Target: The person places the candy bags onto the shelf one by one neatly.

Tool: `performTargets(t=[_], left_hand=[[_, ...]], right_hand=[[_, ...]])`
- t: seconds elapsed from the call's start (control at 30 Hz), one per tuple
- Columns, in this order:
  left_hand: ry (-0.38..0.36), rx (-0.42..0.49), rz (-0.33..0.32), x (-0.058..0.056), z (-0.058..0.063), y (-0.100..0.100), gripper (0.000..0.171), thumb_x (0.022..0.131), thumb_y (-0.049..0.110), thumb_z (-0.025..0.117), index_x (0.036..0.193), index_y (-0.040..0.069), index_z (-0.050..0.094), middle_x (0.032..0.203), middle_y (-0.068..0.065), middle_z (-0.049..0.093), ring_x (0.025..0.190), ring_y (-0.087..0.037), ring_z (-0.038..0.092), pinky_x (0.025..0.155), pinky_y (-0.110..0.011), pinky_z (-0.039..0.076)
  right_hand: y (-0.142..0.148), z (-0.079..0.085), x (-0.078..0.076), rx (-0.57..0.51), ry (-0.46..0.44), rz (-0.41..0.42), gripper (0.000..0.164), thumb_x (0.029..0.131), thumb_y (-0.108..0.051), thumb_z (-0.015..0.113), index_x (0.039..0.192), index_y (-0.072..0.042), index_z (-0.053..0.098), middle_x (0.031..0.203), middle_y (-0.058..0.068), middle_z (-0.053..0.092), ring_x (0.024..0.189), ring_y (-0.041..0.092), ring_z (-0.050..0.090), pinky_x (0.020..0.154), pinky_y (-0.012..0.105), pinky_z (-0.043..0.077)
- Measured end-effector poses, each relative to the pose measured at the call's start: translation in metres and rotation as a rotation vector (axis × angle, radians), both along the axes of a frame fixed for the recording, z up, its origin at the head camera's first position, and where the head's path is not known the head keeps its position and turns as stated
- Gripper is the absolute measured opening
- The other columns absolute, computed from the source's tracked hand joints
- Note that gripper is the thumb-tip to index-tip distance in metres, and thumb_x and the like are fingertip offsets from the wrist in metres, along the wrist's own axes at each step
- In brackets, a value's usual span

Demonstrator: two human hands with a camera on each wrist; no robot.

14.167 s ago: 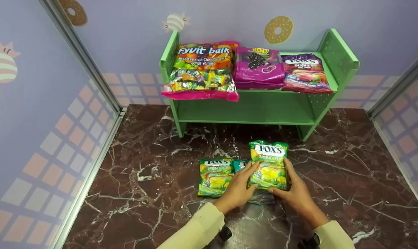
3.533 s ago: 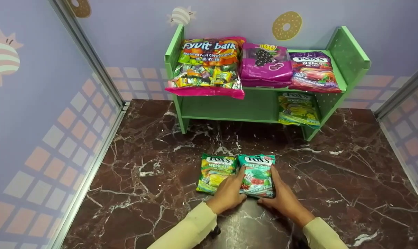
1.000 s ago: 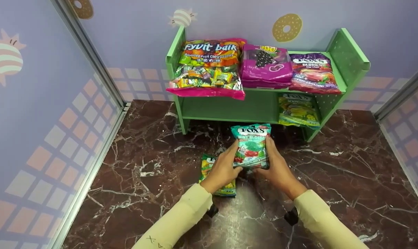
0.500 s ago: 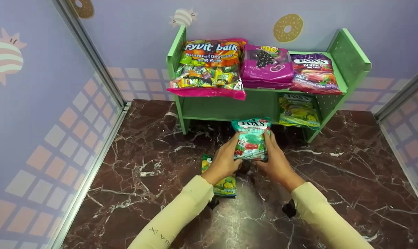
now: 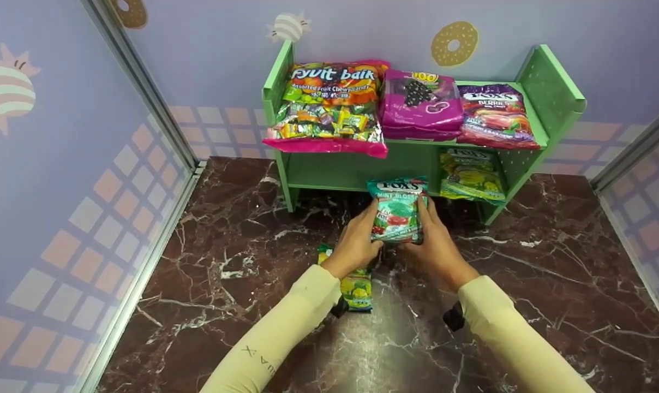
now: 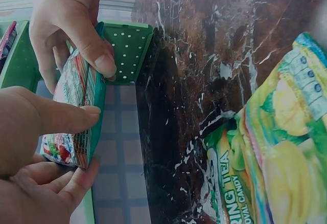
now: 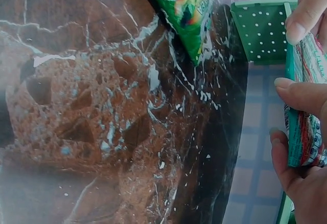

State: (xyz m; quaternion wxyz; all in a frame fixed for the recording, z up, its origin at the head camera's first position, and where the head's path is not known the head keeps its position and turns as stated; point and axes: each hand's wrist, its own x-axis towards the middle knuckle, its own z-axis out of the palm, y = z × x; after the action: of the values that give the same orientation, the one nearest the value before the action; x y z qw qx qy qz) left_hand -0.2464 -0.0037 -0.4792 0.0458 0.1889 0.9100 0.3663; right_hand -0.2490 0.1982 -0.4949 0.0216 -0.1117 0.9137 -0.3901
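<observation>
A teal candy bag (image 5: pixel 399 213) marked Fox's Mint Blossom is held up in front of the lower shelf, its top end tilted towards the shelf. My left hand (image 5: pixel 355 243) grips its left side and my right hand (image 5: pixel 434 243) grips its right side. In both wrist views the thumbs press on the bag's near end. Below my left forearm a green and yellow Spring Tea candy bag (image 5: pixel 357 292) lies on the marble surface, partly hidden by the hand and sleeve.
A green two-tier shelf (image 5: pixel 357 173) stands at the back wall. On its top tier lie a Fyvit Baik candy bag (image 5: pixel 329 109), a purple bag (image 5: pixel 422 109) and a Fox's Berries bag (image 5: pixel 497 117). Another Spring Tea bag (image 5: pixel 471 176) rests at the lower tier's right end.
One Spring Tea bag has gone from my hands to the lower tier's right end. Both hands have then lifted the Mint Blossom bag off the surface and moved it forward towards the shelf.
</observation>
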Motion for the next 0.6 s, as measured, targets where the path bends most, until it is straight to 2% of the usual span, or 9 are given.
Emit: performTargets(t=[0.17, 0.37, 0.6], left_hand=[[0.009, -0.008, -0.008, -0.005, 0.001, 0.001, 0.086, 0.092, 0.01, 0.065, 0.157, 0.012, 0.007, 0.162, -0.009, 0.017, 0.145, -0.027, 0.03, 0.112, -0.039, 0.04], [-0.018, 0.025, -0.013, -0.008, 0.003, 0.001, 0.083, 0.094, 0.011, 0.062, 0.157, 0.014, 0.006, 0.163, -0.009, 0.014, 0.147, -0.025, 0.027, 0.112, -0.04, 0.04], [0.009, 0.009, 0.001, -0.01, 0.003, 0.003, 0.083, 0.094, 0.013, 0.062, 0.157, 0.013, 0.008, 0.163, -0.011, 0.016, 0.147, -0.026, 0.027, 0.113, -0.041, 0.039]], right_hand=[[0.002, 0.002, -0.006, 0.03, -0.003, 0.001, 0.107, 0.083, -0.015, 0.076, 0.157, -0.015, -0.002, 0.162, 0.021, -0.008, 0.146, 0.044, 0.017, 0.109, 0.055, 0.039], [0.004, 0.006, -0.01, 0.079, -0.007, -0.007, 0.102, 0.084, -0.019, 0.076, 0.157, -0.011, 0.005, 0.162, 0.021, -0.006, 0.146, 0.045, 0.017, 0.11, 0.057, 0.036], [0.005, 0.007, -0.012, 0.08, -0.007, -0.01, 0.097, 0.085, -0.022, 0.075, 0.157, -0.018, 0.011, 0.163, 0.018, -0.004, 0.146, 0.045, 0.017, 0.109, 0.058, 0.036]])
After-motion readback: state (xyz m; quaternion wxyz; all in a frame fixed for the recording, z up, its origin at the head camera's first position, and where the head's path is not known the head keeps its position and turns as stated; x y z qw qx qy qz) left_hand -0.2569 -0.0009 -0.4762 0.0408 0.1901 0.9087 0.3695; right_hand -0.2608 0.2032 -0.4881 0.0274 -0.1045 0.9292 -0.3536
